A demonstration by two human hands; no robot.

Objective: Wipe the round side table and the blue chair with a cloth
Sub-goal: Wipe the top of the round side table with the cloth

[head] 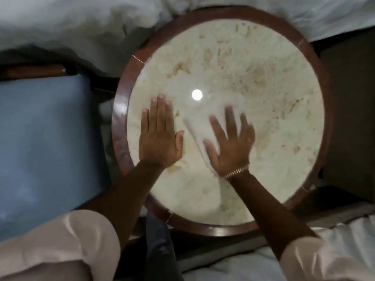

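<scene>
The round side table (269, 102) has a pale marble top with tan patches and a dark wooden rim. My left hand (159, 136) lies flat on its left part, fingers straight and together, holding nothing. My right hand (231, 142), blurred, presses down with spread fingers on a pale cloth (193, 134) that nearly blends with the marble. A fold of the cloth shows between the two hands. The blue chair (40, 142) stands to the left of the table, and neither hand touches it.
White bedding (71, 27) bunches along the top, touching the table's far rim. A dark wooden chair arm (32, 71) runs above the blue seat. Dark floor (349, 118) lies to the right of the table. A lamp reflection (197, 95) glares at the table's centre.
</scene>
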